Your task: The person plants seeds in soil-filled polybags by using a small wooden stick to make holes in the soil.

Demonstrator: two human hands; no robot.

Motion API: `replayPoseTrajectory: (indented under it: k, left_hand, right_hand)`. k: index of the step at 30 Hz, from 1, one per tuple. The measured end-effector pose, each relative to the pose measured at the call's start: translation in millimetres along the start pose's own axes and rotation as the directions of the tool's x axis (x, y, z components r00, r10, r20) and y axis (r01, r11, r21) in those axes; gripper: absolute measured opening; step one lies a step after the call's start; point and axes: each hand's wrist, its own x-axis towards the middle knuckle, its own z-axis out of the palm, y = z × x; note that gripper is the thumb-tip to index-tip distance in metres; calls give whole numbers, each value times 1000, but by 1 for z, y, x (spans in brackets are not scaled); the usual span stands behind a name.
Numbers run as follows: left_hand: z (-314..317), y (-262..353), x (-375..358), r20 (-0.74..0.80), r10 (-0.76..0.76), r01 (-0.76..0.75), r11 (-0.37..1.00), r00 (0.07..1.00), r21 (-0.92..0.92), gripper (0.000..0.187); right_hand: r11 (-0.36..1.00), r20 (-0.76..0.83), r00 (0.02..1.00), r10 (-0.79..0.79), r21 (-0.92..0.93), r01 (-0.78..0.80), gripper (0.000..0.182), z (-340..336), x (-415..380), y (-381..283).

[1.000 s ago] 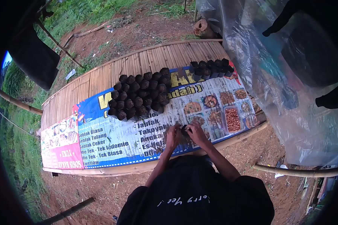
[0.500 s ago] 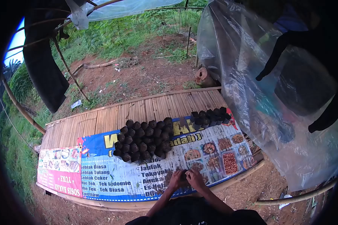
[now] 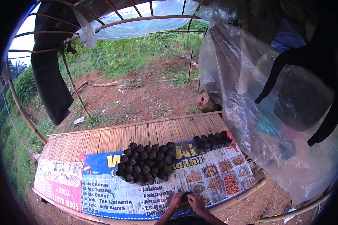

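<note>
Bamboo-slat tabletop (image 3: 101, 140) bears a blue-and-white printed banner (image 3: 101, 201). Near its front edge, the left hand (image 3: 175, 201) and right hand (image 3: 196, 203) pinch one small black plastic pot (image 3: 184, 197) between curled fingers, now separate from the large dark-filled pot cluster (image 3: 146, 162) and smaller black pot group (image 3: 212, 141) beyond.

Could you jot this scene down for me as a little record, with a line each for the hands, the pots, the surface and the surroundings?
Left hand: on one side of a small black pot
Right hand: on the pot's other side
Larger group: many dark-filled black pots, packed together
Smaller group: black pots, farther right
Surface: printed banner over a bamboo-slat table
Right side: hanging clear plastic sheet
Beyond table: bare reddish soil, green plants
Pot contents in hands: too small to tell
</note>
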Motion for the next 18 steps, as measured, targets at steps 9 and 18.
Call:
replayPoseTrajectory:
  k: [9, 18]
  left_hand:
    - [1, -3, -3, 40, -17, 13, 995, 999, 97, 66]
    - [-5, 7, 1, 16, -37, 35, 992, 999, 121, 66]
  right_hand:
    - [1000, -12, 1000, 5, 21, -4, 13, 0, 1, 0]
    - [998, 3, 998, 56, 16, -56, 14, -3, 6, -4]
